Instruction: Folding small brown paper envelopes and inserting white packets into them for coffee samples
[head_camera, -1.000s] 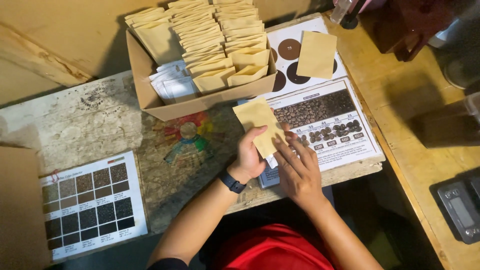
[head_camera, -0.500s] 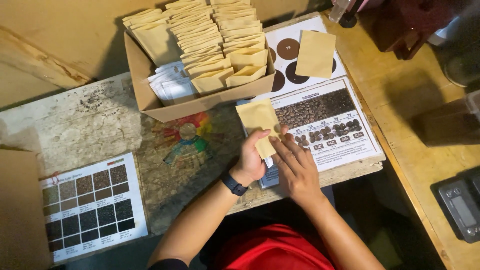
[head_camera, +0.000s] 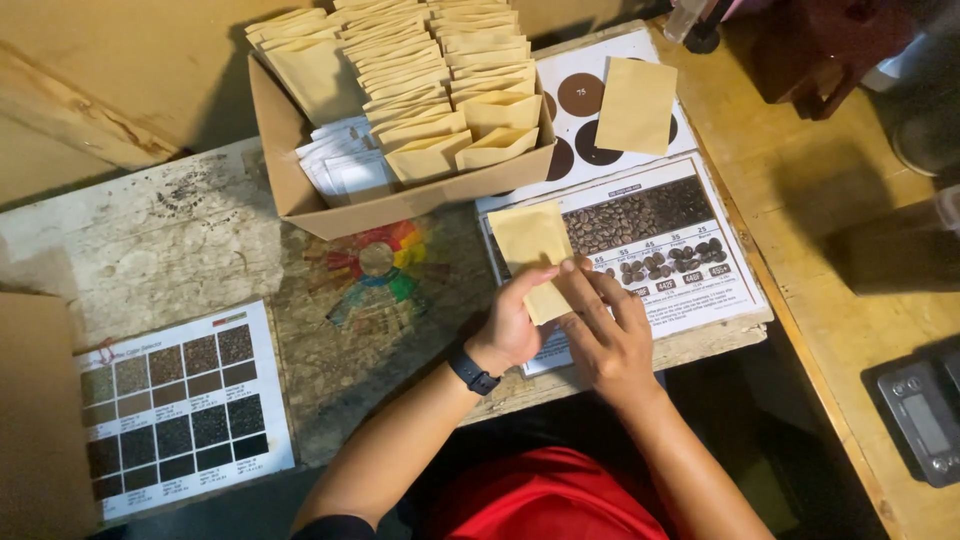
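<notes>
We seem to be at a coffee workshop bench. Roast colour charts (head_camera: 180, 405), a bean chart (head_camera: 660, 245) and a carton of kraft pouches (head_camera: 400, 110) show it.

Tan pouches (head_camera: 440, 90) in cardboard box (head_camera: 300, 205)

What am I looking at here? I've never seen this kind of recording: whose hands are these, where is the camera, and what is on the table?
There is no machine: a person wears a camera on the head, looking down at their own bare hands. The left hand, with a dark wristband, and the right hand together hold one small tan paper pouch. Behind it stands an open cardboard box packed with rows of similar pouches. A printed sheet picturing coffee beans lies under the hands, a chart of dark square samples at the left, and a loose pouch beyond the box.
</notes>
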